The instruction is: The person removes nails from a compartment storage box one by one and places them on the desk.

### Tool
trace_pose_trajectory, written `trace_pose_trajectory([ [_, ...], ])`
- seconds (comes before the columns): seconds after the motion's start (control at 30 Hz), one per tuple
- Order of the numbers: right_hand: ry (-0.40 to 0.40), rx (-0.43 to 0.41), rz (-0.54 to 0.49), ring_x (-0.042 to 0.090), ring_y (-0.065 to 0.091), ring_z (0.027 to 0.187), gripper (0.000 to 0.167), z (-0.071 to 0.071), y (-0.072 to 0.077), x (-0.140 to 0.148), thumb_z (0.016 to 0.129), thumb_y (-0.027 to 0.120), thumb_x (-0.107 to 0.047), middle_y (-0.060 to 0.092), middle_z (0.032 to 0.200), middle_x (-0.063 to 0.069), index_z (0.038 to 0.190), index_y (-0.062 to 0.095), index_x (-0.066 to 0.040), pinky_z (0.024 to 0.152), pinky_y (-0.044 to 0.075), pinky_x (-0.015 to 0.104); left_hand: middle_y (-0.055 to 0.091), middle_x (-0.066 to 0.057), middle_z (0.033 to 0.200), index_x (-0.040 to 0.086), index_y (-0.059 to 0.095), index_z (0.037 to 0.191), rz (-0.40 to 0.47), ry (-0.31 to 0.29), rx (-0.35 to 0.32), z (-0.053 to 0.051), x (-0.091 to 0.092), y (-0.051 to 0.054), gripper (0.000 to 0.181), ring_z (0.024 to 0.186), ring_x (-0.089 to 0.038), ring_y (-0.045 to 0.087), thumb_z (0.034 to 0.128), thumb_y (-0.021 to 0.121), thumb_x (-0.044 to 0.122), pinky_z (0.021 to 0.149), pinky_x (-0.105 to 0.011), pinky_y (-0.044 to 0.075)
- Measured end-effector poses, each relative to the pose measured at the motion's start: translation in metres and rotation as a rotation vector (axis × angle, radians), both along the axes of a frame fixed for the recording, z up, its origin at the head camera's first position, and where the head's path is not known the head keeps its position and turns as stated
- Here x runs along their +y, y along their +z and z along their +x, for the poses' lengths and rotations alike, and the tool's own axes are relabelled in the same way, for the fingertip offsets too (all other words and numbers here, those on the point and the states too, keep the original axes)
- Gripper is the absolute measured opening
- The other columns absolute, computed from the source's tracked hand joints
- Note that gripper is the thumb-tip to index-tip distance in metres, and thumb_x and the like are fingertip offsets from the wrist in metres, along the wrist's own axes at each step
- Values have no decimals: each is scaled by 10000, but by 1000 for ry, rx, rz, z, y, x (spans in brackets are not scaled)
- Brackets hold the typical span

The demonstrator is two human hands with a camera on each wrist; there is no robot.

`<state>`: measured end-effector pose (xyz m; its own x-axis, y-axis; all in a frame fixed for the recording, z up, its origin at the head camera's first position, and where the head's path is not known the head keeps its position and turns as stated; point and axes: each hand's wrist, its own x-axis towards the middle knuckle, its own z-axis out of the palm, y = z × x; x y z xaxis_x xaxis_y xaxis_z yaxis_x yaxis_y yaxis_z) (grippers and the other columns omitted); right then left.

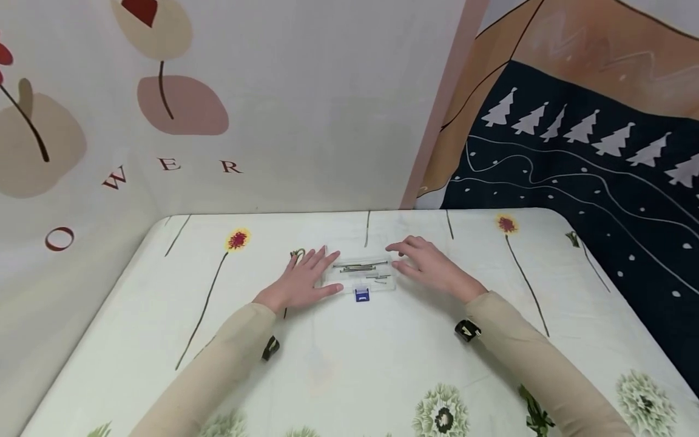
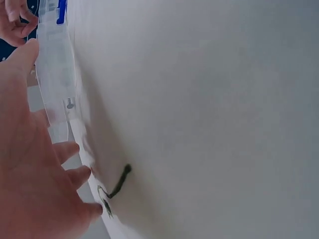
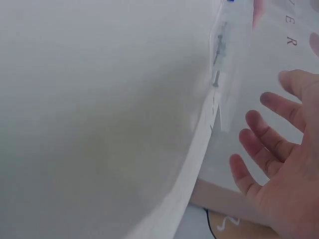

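Note:
In the head view, a clear plastic box [image 1: 349,283] lies on the table, a blue latch [image 1: 362,295] at its near side. Several long thin metal screws or nails [image 1: 357,267] are inside, with smaller ones [image 1: 380,278] to their right. My left hand [image 1: 299,285] is at the box's left side, fingers spread and thumb by the front corner. Just off the right side is my right hand [image 1: 428,267], its fingers loosely bent and holding nothing. The right wrist view shows a gap between that hand [image 3: 284,149] and the box [image 3: 234,64]. Whether the lid is raised, I cannot tell.
A white cloth [image 1: 327,376] printed with flowers covers the table. Behind it hangs a pale printed curtain [image 1: 306,121], and to the right a dark cloth [image 1: 573,176] with white trees. A black band [image 1: 467,330] is on the right wrist.

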<state>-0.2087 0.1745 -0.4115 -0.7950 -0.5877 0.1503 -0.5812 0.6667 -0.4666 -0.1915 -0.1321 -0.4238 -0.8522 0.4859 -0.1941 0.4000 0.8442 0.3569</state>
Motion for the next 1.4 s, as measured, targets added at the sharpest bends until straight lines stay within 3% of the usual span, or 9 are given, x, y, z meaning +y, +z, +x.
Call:
trace_pose_trajectory([
  [0.23,47,-27,-39,236,505,978,238,-7,-9,-14,937,626,-119,544,1094,84,1167,679,-83,846,443,387,85,-153,1599,190,182,1561,45,-13,-31,-3,-1,-2,793,1447,-376,48,942,478,588,1113,-597,14],
  [0.5,40,5,-1,319,427,1134,199,-9,-15,-18,890,670,-134,456,1322,147,1077,738,-142,939,359,464,47,-161,1600,175,190,1558,17,-39,-6,-6,1,-2,791,1436,-404,81,946,469,591,1108,-609,52],
  [0.77,44,-54,31,358,360,1230,190,-12,-15,-21,899,678,-189,420,1398,148,1077,739,-158,998,299,527,46,-146,1604,178,197,1558,-3,-24,8,-6,3,-3,814,1437,-390,114,930,478,614,1107,-609,88],
  [1.17,32,-122,21,404,282,1256,139,-13,-17,-33,867,690,-196,358,1436,162,1002,707,-169,944,293,577,188,-182,1574,127,257,1537,-4,11,48,-3,0,-6,835,1430,-372,170,913,507,622,1110,-595,124],
  [1.4,-1,-181,6,403,222,1302,69,-11,-16,-35,875,683,-177,344,1432,138,934,683,-142,1001,235,597,259,-202,1545,106,301,1519,-3,2,78,-3,1,-5,820,1414,-388,211,911,529,606,1105,-594,151],
])
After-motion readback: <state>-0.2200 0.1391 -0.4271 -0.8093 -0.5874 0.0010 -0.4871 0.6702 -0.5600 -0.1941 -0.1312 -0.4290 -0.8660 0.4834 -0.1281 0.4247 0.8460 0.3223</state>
